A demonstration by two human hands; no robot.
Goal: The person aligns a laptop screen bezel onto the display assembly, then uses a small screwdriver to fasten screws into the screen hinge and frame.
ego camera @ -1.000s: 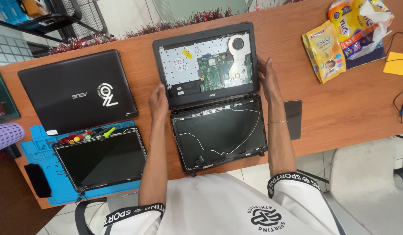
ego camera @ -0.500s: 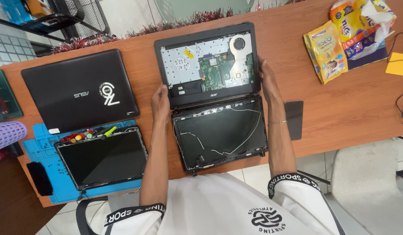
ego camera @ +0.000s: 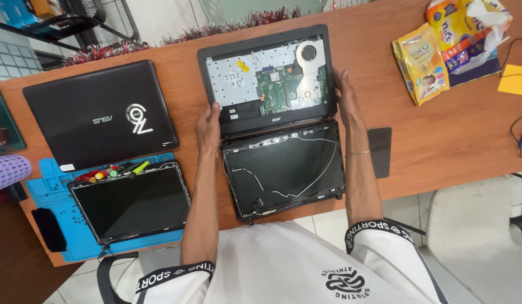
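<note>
An opened black laptop lies flat in front of me on the wooden table (ego camera: 441, 146). Its base (ego camera: 269, 81) has the keyboard cover off, showing a green circuit board and a fan. Its lid shell (ego camera: 283, 169) is nearer me, without a screen panel, with thin wires running across it. My left hand (ego camera: 208, 125) grips the left edge of the base near the hinge. My right hand (ego camera: 345, 98) holds the right edge of the base.
A closed black laptop (ego camera: 100, 115) lies at the left. Below it a loose screen panel (ego camera: 131, 202) rests on a blue work mat (ego camera: 49, 188) with small screwdrivers. A dark phone (ego camera: 379, 143) lies right of my wrist. Snack packets (ego camera: 447, 48) sit at the far right.
Both hands stay on the sides of the laptop base. The view has shifted slightly; the laptop has barely moved.
</note>
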